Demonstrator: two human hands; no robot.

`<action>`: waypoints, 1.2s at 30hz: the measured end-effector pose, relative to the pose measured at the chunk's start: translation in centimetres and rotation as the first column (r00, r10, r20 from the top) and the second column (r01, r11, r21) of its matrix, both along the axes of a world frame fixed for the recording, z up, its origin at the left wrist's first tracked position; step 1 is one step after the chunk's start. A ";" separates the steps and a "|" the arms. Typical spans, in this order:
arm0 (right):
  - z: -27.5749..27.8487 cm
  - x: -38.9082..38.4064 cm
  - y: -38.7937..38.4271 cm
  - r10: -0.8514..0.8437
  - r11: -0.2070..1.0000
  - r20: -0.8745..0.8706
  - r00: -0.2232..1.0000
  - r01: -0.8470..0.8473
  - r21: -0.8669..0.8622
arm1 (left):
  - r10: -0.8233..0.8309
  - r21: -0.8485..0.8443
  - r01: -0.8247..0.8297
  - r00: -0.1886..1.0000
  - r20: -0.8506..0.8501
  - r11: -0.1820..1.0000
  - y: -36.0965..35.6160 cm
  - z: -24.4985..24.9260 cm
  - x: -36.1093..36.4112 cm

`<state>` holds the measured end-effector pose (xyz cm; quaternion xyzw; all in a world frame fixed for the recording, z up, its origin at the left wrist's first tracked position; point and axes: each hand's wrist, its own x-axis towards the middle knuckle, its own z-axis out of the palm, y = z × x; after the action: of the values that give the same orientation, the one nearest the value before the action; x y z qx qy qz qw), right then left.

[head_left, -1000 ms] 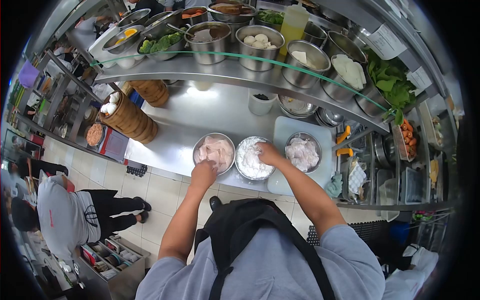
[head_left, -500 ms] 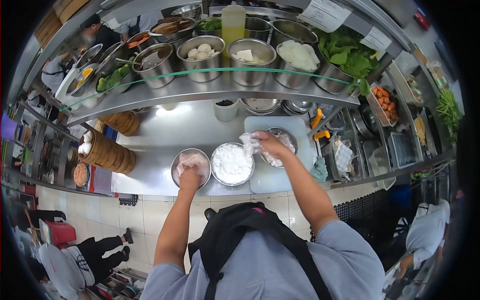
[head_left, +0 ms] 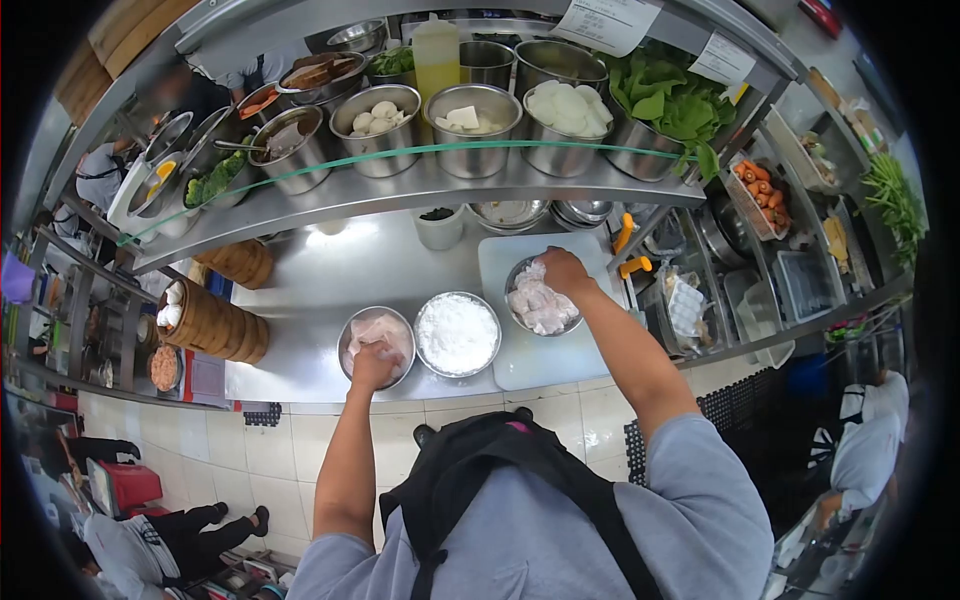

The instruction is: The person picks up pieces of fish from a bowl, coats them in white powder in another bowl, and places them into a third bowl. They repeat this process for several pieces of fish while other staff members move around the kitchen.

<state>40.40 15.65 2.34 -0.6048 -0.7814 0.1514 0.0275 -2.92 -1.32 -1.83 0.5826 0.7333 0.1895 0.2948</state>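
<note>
My left hand (head_left: 373,366) reaches into a steel bowl (head_left: 343,372) of pale pink raw meat (head_left: 383,332). Its fingers are curled down against the meat, with the tips hidden. In the middle stands a bowl of white flour (head_left: 458,335), with neither hand in it. My right hand (head_left: 563,271) is at the far rim of another steel bowl (head_left: 570,327), fingers closed round a flour-coated piece. Several flour-coated meat pieces (head_left: 541,303) lie in this bowl. It rests on a white cutting board (head_left: 520,370).
A steel shelf (head_left: 420,192) with a glass edge crosses above the counter, carrying tubs of vegetables and a yellow squeeze bottle (head_left: 437,60). Bamboo steamers (head_left: 225,325) stand at left. Orange handles (head_left: 632,266) stick out at right. Other people (head_left: 135,545) are behind on both sides.
My right hand has moved right with a floured piece, from beside the flour bowl to the coated-meat bowl. My left hand stays in the raw meat bowl. The view has shifted slightly.
</note>
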 end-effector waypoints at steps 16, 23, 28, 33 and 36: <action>-0.6 -13.7 -6.6 0.164 0.981 -0.275 0.947 -0.185 -0.052 | -0.149 0.011 0.156 0.958 -0.244 0.988 0.1 -1.6 1.2; -3.0 -16.2 -10.8 0.293 0.943 -0.101 0.951 -0.305 -0.132 | -0.182 -0.022 0.182 0.956 -0.228 0.983 -0.1 -0.5 0.9; -5.5 -16.8 -10.5 0.280 0.959 -0.044 0.959 -0.282 -0.033 | -0.027 -0.239 0.064 0.988 0.155 0.969 2.1 -2.0 -2.9; -7.7 -16.2 -8.9 0.202 0.972 -0.112 0.973 -0.213 -0.102 | 0.192 -0.355 0.105 0.684 0.704 0.929 3.3 0.8 -5.2; -8.7 -15.7 -8.6 0.105 0.994 -0.337 0.936 -0.105 0.018 | 0.010 -0.255 0.168 0.817 0.576 0.952 3.5 6.1 -1.6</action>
<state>24.69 7.06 -6.41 -0.5273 -0.7963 0.2540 0.1527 -4.54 2.13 4.24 0.4789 0.6059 0.2314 0.5916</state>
